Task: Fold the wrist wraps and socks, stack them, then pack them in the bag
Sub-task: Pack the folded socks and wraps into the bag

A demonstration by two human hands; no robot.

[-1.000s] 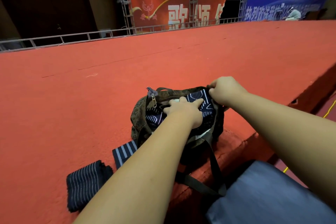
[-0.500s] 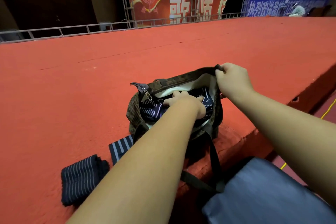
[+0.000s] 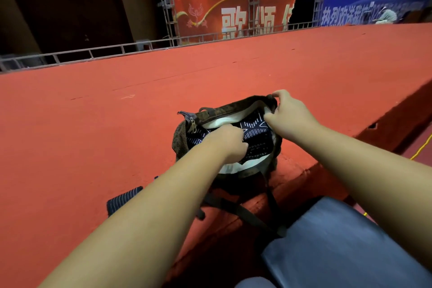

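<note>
A brown corduroy bag [image 3: 181, 140] with a pale lining sits open near the edge of the red carpeted platform [image 3: 93, 135]. Inside it lies dark navy fabric with white patterns [image 3: 257, 134]. My left hand [image 3: 228, 144] reaches into the bag with its fingers curled down on that fabric. My right hand [image 3: 288, 116] pinches the bag's far right rim and holds the opening wide. A folded dark striped piece [image 3: 122, 199] lies on the carpet left of my left forearm, partly hidden by it.
The bag's dark strap [image 3: 271, 199] hangs over the platform's front edge. A grey-blue padded seat [image 3: 339, 248] is at the lower right. A metal railing [image 3: 105, 50] and banners run along the far side. A yellow cable [image 3: 420, 147] lies on the floor at right.
My right hand has lifted the bag's rim higher and the opening has widened. My left hand has pushed the patterned fabric deeper into the bag. The view shifted, so my forearm covers more of the striped pieces.
</note>
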